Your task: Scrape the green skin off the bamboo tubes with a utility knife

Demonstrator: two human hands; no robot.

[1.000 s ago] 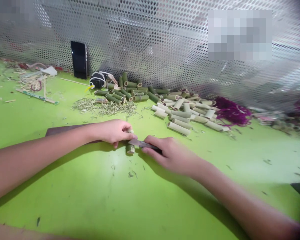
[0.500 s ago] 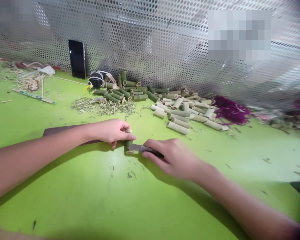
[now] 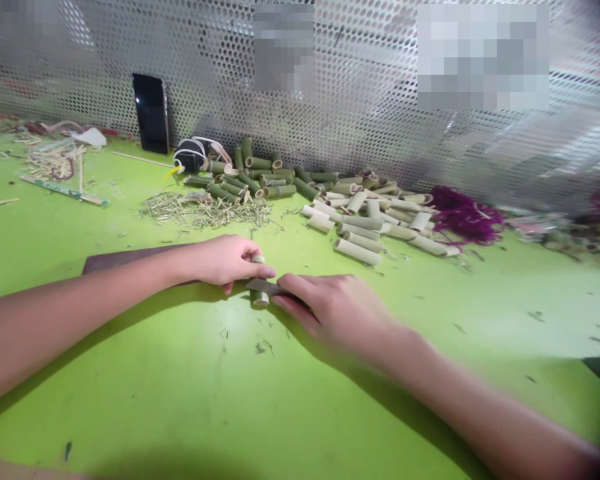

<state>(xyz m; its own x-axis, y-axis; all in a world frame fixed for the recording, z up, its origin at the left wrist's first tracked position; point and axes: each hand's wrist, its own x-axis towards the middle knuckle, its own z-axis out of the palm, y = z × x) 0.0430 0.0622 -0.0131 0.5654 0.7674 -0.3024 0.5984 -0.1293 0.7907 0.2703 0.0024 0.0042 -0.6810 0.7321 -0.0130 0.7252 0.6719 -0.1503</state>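
Note:
My left hand [image 3: 230,261] is closed on a short green bamboo tube [image 3: 260,299], thumb and fingers pinching its far end. The tube's near end shows a pale, scraped patch. In my right hand [image 3: 337,300] is a knife [image 3: 266,287], gripped by its dark handle; its blade lies across the bamboo just below my left thumb. A dark flat board [image 3: 115,260] lies partly hidden under my left forearm. A few thin green shavings [image 3: 263,348] are scattered on the table in front of the tube.
Beyond my hands are a pile of green bamboo tubes [image 3: 280,181], paler peeled tubes [image 3: 357,251] and a heap of shavings [image 3: 215,212]. A phone [image 3: 151,115] leans on the perforated metal wall [image 3: 360,80], beside a black adapter [image 3: 190,157]. Purple string [image 3: 465,215] lies right.
My right hand and the knife have moved slightly left and up along the bamboo, and its near end shows more pale surface. My left hand keeps its hold.

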